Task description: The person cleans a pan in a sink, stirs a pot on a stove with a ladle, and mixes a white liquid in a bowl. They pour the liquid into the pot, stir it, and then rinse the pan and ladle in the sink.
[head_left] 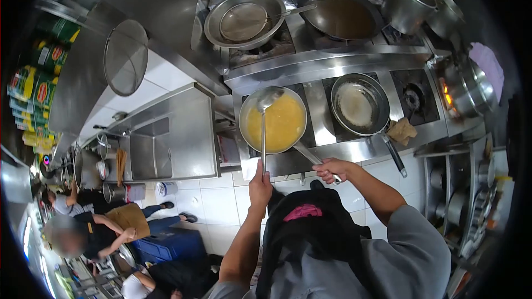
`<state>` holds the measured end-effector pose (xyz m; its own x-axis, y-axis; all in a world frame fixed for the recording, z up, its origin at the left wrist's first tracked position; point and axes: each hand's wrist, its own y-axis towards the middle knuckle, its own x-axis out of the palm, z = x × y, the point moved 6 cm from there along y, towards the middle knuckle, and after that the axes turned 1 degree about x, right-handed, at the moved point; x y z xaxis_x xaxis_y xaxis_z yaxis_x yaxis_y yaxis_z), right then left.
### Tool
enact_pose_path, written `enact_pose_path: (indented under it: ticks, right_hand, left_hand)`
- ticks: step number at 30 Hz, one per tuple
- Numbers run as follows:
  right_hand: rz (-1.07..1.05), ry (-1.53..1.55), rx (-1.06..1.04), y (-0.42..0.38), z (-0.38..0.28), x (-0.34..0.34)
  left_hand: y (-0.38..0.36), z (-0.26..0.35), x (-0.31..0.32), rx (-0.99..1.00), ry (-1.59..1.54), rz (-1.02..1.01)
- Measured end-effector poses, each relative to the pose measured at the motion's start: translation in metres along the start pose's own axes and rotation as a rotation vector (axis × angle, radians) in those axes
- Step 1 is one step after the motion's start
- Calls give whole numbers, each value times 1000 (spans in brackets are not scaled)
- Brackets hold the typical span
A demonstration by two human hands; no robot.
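Yellow egg mixture (282, 123) in steel pan (244, 127); silver ladle (262, 105); brown cloth (402, 131); grey sleeve (413, 243); black apron (316, 238) (pink patch); white wall tiles (219, 202); blue crate (172, 243).

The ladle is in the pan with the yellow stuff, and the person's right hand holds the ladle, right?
Not quite. The left hand holds the ladle; the right hand grips the pan handle. The ladle's bowl is indeed in the pan with the yellow stuff. The head view shows it.

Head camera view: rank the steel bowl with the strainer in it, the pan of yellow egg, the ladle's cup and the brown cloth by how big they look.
1. steel bowl and pan of yellow egg: look alike, and nearness differs, so unranked.
2. ladle's cup and brown cloth: close in size, unranked.
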<state>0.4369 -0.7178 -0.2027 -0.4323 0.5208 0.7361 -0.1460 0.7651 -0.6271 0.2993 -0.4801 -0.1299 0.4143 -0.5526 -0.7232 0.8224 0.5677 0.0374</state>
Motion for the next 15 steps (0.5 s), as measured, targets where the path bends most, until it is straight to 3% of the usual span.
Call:
enact_pose_path:
  ticks: [4, 10, 15]
  right_hand:
    - [152, -268, -24, -1, -3, 5]
    - [104, -316, -68, -4, -5, -7]
    - [63, -374, -33, -29, 6, -10]
  left_hand:
    - [-27, 15, 11, -34, 88, -66]
    - [-81, 22, -6, -41, 449, -82]
    - [-136, 32, -29, -107, 359, 37]
